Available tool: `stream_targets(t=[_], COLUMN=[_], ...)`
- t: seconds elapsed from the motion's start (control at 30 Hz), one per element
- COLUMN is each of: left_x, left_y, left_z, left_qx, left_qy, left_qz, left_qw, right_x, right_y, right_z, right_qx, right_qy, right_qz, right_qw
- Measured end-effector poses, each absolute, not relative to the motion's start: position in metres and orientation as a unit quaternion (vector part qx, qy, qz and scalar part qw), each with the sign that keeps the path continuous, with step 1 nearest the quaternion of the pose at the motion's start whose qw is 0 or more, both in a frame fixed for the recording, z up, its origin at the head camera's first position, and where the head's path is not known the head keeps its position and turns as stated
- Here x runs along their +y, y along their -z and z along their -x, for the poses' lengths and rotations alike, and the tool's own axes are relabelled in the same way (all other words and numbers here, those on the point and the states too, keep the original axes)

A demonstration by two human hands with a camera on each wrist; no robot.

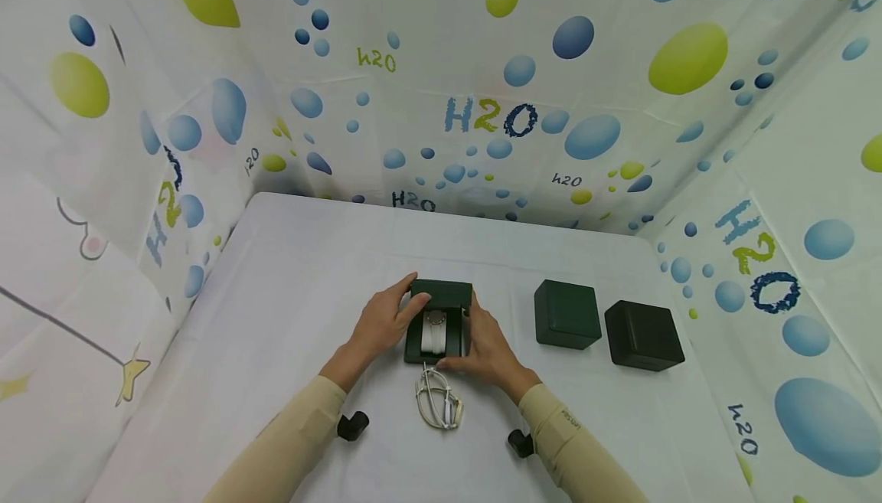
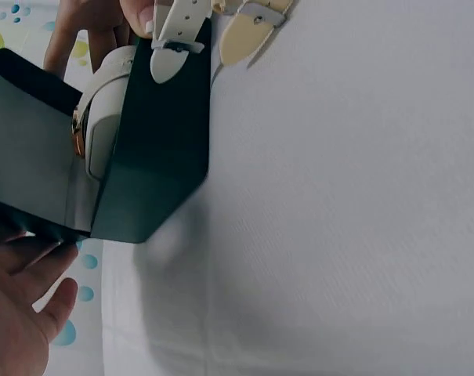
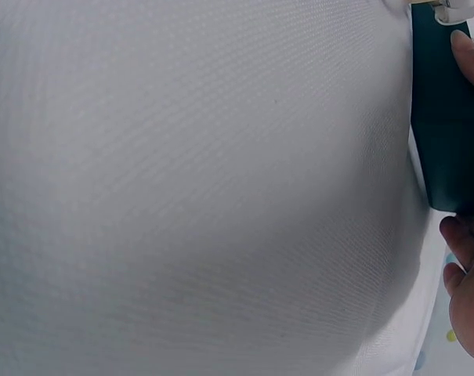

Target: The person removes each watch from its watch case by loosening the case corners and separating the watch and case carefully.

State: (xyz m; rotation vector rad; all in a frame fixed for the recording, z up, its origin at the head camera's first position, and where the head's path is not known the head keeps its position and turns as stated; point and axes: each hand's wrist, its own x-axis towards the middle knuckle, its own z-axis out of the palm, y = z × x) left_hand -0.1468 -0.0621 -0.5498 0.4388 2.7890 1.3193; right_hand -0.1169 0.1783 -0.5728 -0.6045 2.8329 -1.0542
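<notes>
A dark green watch box [image 1: 413, 350] stands with its lid [image 1: 441, 294] raised. Inside it sits a white-strapped watch [image 1: 434, 331] round a white cushion; a gold-coloured case edge shows on this watch [image 2: 78, 137] in the left wrist view. My left hand [image 1: 379, 323] holds the lid at its left side, thumb over the front. With my right hand [image 1: 489, 346] I grip the box's right side, thumb at the front wall. White and cream watch straps [image 1: 437, 403] with buckles lie just before the box. The right wrist view catches only part of the box [image 3: 448, 117].
A closed green box [image 1: 567, 314] and a closed black box [image 1: 644, 336] stand to the right on the white-covered table [image 1: 310, 258]. Patterned sheets [image 1: 441, 51] hang at the back and sides. A dark wrist camera [image 1: 354, 426] juts out beneath each forearm.
</notes>
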Motion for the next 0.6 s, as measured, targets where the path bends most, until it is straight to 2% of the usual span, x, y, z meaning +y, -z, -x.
stream_targets(t=[0.23,0.6], left_x=[-0.057,-0.05], left_y=[0.544,0.534], left_z=[0.147,0.155], left_qx=[0.897,0.894], left_qy=[-0.426,-0.44], left_qz=[-0.117,-0.078], left_qw=[-0.008,0.021], right_x=[0.178,0.179], right_y=[0.572,0.572], right_z=[0.118,0.114], right_qx=[0.913,0.922], right_qy=[0.355,0.338], right_qz=[0.2,0.184], right_qw=[0.029,0.05])
